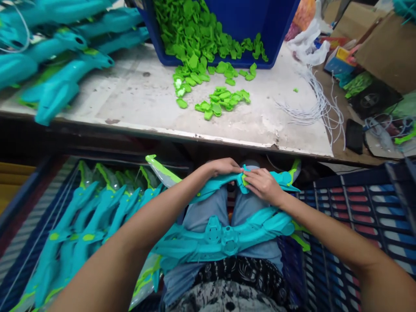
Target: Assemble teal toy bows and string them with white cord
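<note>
Across my knees lies a turquoise plastic toy bow with green-and-grey tips. My left hand is closed on it just left of its middle, fingertips at the centre. From the other side, my right hand pinches a small green plastic piece against the bow's centre; its fingers partly cover the piece, so how it is seated cannot be made out. Nearer my body, more turquoise bow parts rest on my lap, touched by neither hand.
On the worktable, a blue bin lies with green pieces spilling out. Turquoise bows are piled at left, white cords at right. More bows stand in a row at my left; a slatted crate is at right.
</note>
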Demonstrator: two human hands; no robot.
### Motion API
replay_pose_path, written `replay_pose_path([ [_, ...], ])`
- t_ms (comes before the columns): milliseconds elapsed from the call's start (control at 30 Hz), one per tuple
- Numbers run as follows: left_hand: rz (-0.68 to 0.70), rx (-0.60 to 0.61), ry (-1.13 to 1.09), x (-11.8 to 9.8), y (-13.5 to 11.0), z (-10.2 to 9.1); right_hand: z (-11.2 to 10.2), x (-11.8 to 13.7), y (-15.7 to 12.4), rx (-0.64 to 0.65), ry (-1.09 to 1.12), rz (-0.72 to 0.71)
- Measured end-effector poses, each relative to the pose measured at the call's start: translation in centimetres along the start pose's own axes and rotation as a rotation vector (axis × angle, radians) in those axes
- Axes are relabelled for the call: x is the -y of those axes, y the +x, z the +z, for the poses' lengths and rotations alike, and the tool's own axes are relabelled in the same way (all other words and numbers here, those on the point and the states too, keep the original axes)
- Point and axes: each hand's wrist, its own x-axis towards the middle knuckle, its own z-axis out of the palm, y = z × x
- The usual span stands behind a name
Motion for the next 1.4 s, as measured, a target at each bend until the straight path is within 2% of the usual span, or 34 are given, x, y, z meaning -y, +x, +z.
replay_pose_path([
  [133, 0.029, -0.027, 0.049, 0.1, -0.1, 0.2, 0.4, -0.1, 0.0, 0.0, -0.007, 0.03],
  [267, 0.071, 0.001, 0.109, 0.1, -0.4, 0.3, 0.5, 0.1, -0.1, -0.034, 0.076, 0.119],
  [367, 0.107, -0.074, 0.249, 0.0, -0.3, 0.5, 0.7, -0.1, 0.0, -0.038, 0.17, 0.268],
  [467, 0.143, -0.182, 0.411, 0.0, 0.1, 0.9, 1.1, -0.5, 0.4, 0.025, 0.225, 0.455],
  [567, 0.178, -0.212, 0.518, 0.1, 0.3, 1.2, 1.3, -0.7, 0.9, 0.094, 0.194, 0.527],
  [767, 0.221, -0.246, 0.69, -0.1, -0.5, 1.8, 1.4, -0.2, 1.4, 0.185, 0.104, 0.504],
  [1133, 0.118, -0.383, 0.923, -1.0, -1.4, 3.7, 1.0, 0.4, 1.6, 0.215, 0.018, 0.435],
  [1267, 0.126, -0.439, 1.043, -0.8, -3.4, 5.3, 0.7, 1.9, -1.2, 0.048, -0.098, 0.276],
  [1300, 0.14, -0.455, 1.061, -0.8, -3.9, 5.5, 0.6, 2.4, -2.3, 0.041, -0.112, 0.232],
  [1333, 0.157, -0.471, 1.07, -0.8, -4.2, 5.5, 0.5, 2.9, -3.4, 0.077, -0.109, 0.197],
  [1400, 0.172, -0.456, 1.044, -1.0, -4.6, 5.0, 0.3, 3.9, -5.4, 0.237, -0.062, 0.178],
])
